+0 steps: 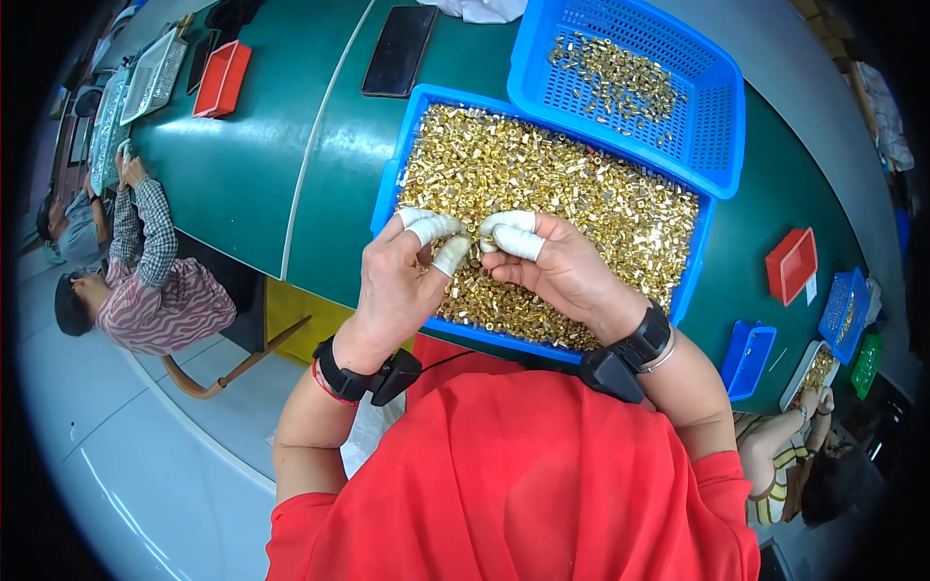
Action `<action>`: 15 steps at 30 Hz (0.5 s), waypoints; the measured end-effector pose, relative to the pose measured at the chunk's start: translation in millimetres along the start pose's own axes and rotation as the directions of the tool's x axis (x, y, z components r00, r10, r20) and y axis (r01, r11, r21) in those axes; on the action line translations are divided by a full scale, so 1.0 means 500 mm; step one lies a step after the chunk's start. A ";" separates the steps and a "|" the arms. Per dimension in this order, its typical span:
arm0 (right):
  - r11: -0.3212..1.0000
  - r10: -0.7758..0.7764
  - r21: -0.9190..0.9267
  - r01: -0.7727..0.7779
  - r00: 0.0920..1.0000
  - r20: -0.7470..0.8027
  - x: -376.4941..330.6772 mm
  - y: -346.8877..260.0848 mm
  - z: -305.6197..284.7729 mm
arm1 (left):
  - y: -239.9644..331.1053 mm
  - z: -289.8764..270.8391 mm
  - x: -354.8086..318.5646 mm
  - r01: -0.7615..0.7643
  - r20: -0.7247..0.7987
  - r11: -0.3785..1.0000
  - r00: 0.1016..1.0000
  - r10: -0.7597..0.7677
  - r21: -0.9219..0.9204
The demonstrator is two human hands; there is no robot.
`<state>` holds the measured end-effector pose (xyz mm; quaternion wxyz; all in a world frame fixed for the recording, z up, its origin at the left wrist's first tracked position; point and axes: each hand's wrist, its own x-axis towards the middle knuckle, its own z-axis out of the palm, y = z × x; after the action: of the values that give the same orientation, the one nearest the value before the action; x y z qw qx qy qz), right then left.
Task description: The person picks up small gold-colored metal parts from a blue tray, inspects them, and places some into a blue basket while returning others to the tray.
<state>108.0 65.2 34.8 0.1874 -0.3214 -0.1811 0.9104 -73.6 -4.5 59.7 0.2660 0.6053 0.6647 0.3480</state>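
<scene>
Head view, blue bin: the blue bin lies on the near side of the green counter, its long axis running left to right and slanting nearer toward its right end.
Brass pieces: the brass pieces fill the blue bin; they are short, and their long axes point every way.
Left hand: the left hand reaches over the blue bin's left part, its wrapped fingertips bunched toward the right hand.
Right hand: the right hand comes in over the blue bin's middle, thumb and fingers curled toward the left.
Grip: both hands are pinched, tips nearly meeting; the brass pieces lie directly beneath, neither hand clearly nearer. Whether a piece is grasped cannot be told against the gold heap.
Blue basket: the perforated blue basket overlaps the blue bin's far edge, with more small metal pieces inside.
Smartphone: the dark smartphone lies beyond the blue bin's far left corner.
Red tray: the red tray sits right of the blue bin.
Room: a co-worker in a patterned top sits well left of the blue bin, above a pale floor.
</scene>
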 end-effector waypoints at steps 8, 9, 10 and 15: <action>0.976 -0.184 0.118 0.182 0.983 0.005 -0.004 -0.070 -0.028 | -0.116 -0.020 0.007 -0.043 -0.020 0.999 0.999 0.043 -0.016; 0.970 -0.206 0.122 0.209 0.978 -0.038 -0.010 -0.096 -0.042 | -0.127 -0.030 0.003 -0.006 -0.008 1.000 1.000 0.006 -0.007; 0.968 -0.242 0.041 0.248 0.964 -0.112 -0.015 -0.118 -0.054 | -0.137 -0.039 0.000 0.030 0.004 1.000 1.000 -0.030 0.002; 0.847 -0.522 -0.363 0.388 0.738 -0.428 -0.019 -0.279 -0.124 | -0.159 -0.051 0.020 0.064 0.068 0.998 0.996 -0.065 0.022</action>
<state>187.0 194.1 57.3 0.4050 -0.5173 -0.3111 0.6867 -143.8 -0.1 13.8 0.2938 0.5977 0.6776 0.3119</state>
